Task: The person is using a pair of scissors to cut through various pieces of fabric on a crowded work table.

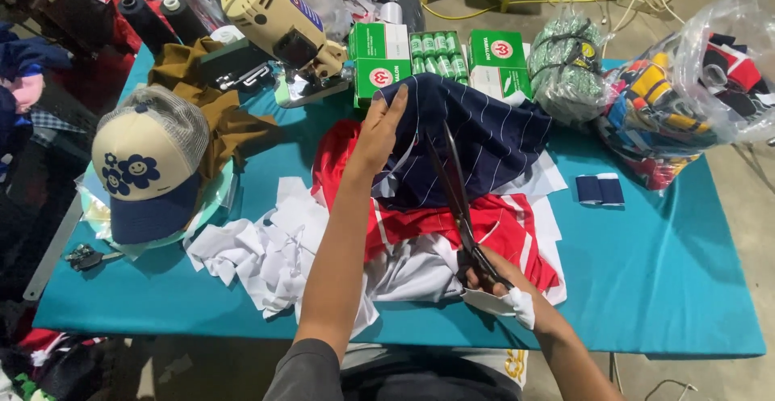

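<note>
squarely between both hands (pixel 379 130) (pixel 492 276): striped navy cloth (pixel 484 138), scissors (pixel 456 195)

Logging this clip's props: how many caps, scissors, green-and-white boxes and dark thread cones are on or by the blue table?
Caps: 1
Scissors, in the right hand: 1
Green-and-white boxes: 3
Dark thread cones: 2
Total: 7
The left hand holds up navy striped cloth.
</note>
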